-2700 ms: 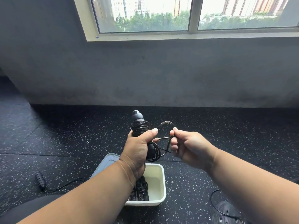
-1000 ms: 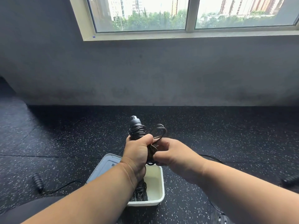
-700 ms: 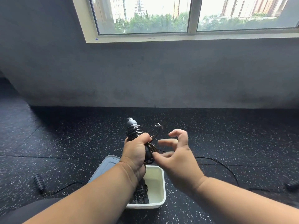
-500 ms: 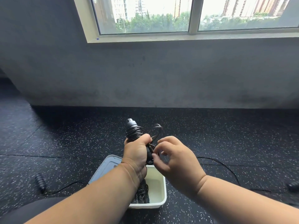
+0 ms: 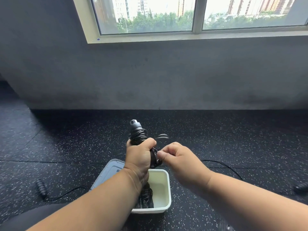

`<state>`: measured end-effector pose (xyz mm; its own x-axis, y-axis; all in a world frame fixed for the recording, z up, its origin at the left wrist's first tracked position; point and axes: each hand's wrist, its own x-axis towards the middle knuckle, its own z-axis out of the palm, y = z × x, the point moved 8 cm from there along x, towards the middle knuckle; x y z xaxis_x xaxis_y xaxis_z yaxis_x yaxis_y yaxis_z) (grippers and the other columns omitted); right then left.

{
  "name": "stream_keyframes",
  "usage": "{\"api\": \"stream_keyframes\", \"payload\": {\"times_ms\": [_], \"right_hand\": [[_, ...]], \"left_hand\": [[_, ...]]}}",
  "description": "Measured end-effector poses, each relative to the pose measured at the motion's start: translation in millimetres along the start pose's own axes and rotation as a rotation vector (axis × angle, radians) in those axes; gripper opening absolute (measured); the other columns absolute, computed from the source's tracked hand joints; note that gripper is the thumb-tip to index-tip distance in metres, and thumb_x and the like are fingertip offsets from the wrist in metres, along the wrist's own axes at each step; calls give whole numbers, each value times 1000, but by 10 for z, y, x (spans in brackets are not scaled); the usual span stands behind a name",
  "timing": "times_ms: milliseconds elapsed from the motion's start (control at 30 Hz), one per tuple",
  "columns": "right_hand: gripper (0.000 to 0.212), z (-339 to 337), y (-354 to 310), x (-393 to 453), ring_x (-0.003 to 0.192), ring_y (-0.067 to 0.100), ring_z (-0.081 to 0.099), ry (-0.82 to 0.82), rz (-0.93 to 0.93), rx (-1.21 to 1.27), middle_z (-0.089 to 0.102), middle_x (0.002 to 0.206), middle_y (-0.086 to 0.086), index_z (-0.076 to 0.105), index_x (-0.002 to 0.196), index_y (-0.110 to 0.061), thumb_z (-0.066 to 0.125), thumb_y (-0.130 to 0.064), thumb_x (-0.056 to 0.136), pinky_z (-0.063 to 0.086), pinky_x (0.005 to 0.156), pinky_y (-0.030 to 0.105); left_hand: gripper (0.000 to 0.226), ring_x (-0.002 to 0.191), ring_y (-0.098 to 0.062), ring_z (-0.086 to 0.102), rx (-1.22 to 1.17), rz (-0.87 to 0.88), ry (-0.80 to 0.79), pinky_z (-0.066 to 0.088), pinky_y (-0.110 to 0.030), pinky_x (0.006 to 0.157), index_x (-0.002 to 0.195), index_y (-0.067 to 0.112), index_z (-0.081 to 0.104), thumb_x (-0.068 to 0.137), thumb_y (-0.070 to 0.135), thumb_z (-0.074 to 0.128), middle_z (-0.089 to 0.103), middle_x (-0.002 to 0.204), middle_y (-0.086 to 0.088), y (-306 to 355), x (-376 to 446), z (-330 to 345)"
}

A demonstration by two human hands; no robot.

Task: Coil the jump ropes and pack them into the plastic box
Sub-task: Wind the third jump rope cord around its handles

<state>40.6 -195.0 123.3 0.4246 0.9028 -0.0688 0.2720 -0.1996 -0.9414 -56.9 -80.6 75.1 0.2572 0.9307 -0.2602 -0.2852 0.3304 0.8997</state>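
My left hand (image 5: 139, 155) grips a black jump rope handle (image 5: 137, 132) upright, with its cord wound in coils around it. My right hand (image 5: 176, 158) pinches the cord beside the coils, just right of my left hand; a blurred loop of cord (image 5: 162, 136) sticks up above it. The loose cord (image 5: 221, 164) trails right across the floor. Below my hands stands the white plastic box (image 5: 164, 200), with a coiled black rope (image 5: 146, 195) inside, partly hidden by my left forearm.
A grey lid (image 5: 110, 170) lies against the box's left side. Another black handle (image 5: 42, 189) with its cord lies on the speckled floor at the left. A dark handle (image 5: 300, 188) shows at the right edge. A grey wall under a window stands ahead.
My right hand opened and drew back from the coils, then came back and pinched the cord next to my left hand. The loose cord loop above shifted. My left hand kept its grip.
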Motion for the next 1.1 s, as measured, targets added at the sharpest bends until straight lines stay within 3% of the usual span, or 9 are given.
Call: {"api": "stream_keyframes", "payload": {"times_ms": [100,233,333,533,700,800,900,1000,1100], "right_hand": [[13,115,-67,-76,68,7,45,-181,94,364,53,74,-3,61,73,-19,68,-29,78,33,67,27],[16,30,-290,-135,72,9,45,-247,-65,516,45,81,2,51,75,-11,67,-14,77,40,67,21],[17,-2,-438,-164,77,14,43,-269,-149,528,45,83,5,52,71,-12,67,-9,79,39,68,22],[21,164,-378,-104,66,6,47,-367,21,342,57,73,1,69,97,-3,74,-22,92,39,61,15],[15,46,-504,-145,83,17,57,-410,-101,451,63,85,13,67,87,4,69,-11,84,46,78,23],[20,52,-511,-148,68,22,57,-411,-71,498,59,68,16,59,60,-9,63,-6,79,47,65,24],[19,78,-406,-68,53,20,40,-358,18,404,41,51,6,61,78,-2,69,-19,83,39,56,29],[24,-5,-414,-52,55,17,45,-326,0,479,48,54,2,56,84,-5,73,-22,91,38,57,26],[18,-8,-458,-94,65,23,50,-391,-40,647,59,59,6,57,75,-12,66,-13,90,37,66,31]], "left_hand": [[32,60,-23,51,7,-36,-47,48,-35,55,101,14,57,77,4,76,53,75,-9,27,62,8],[20,50,-19,52,-41,-191,-137,47,-28,46,88,14,57,81,14,75,52,67,-6,-43,5,130],[19,47,-17,54,-85,-230,-175,47,-25,45,77,14,57,93,10,66,54,62,-4,-48,-37,191],[36,62,-24,58,-21,-60,0,51,-35,55,112,9,58,83,8,79,59,76,-10,-42,73,-34],[18,53,-21,55,-43,-192,-23,49,-31,52,84,13,61,82,27,73,55,68,-6,-55,144,-79],[14,41,-21,48,-40,-226,-80,43,-27,40,85,14,55,92,20,66,49,65,-8,-103,104,-7],[13,54,-29,56,4,-271,-124,51,-35,50,83,11,57,83,17,69,54,65,-14,-225,4,22],[40,74,-36,60,-17,-301,-163,55,-42,60,95,8,59,64,27,76,58,85,-22,-202,22,38],[14,52,-23,54,-71,-280,-145,49,-31,50,77,17,51,88,19,61,49,67,-6,-115,103,50]]}}
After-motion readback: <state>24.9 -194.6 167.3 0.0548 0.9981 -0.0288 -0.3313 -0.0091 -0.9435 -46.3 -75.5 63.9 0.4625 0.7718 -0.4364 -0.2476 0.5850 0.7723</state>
